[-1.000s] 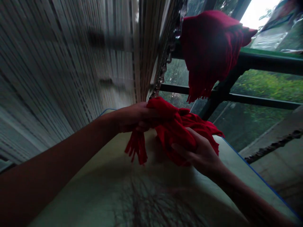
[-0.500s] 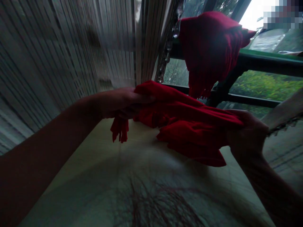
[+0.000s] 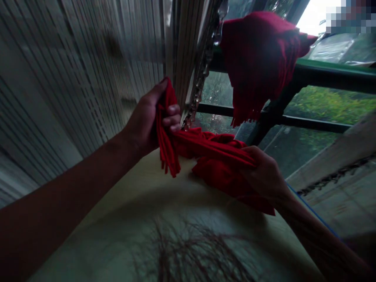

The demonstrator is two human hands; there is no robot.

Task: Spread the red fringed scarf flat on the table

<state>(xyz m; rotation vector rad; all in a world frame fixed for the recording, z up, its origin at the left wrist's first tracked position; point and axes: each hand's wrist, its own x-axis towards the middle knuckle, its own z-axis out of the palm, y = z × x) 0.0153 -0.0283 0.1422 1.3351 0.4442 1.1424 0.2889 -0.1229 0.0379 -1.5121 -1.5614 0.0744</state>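
Currently, my left hand (image 3: 148, 119) is gripping a bright red fringed cloth (image 3: 213, 147) near its tassels, and my right hand (image 3: 266, 170) is clasping its gathered length. Red folds (image 3: 232, 178) are lying below on a pale, blue-edged tabletop (image 3: 123, 227); a dark red fringed cloth (image 3: 258, 58) is hanging far right, by a green window frame (image 3: 329, 74).
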